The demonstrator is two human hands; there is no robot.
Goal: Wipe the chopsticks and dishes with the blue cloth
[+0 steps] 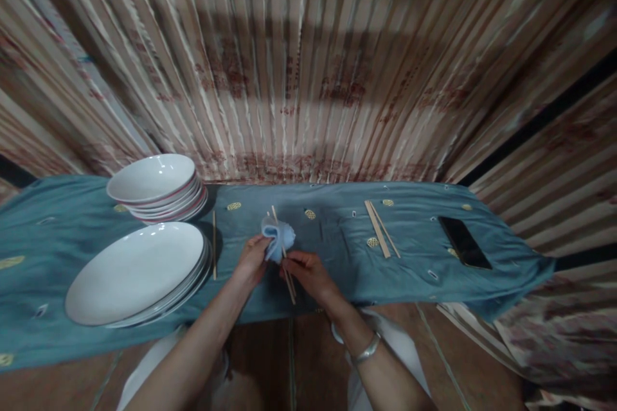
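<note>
My left hand (254,253) is closed on a light blue cloth (279,239), which is folded around a pair of wooden chopsticks (290,284). The chopstick tips poke out above the cloth and the other ends slant down toward me. My right hand (307,268) pinches the chopsticks just below the cloth, its fingertips close to the cloth's lower edge. A single chopstick (214,245) lies on the table to the left of my hands. Several more chopsticks (377,229) lie together to the right.
On the left of the teal tablecloth (332,225) stand a stack of white bowls (154,178) and, nearer me, a stack of oval white plates (139,273). A black phone (464,242) rests at the right. A pleated curtain (299,77) hangs behind the table.
</note>
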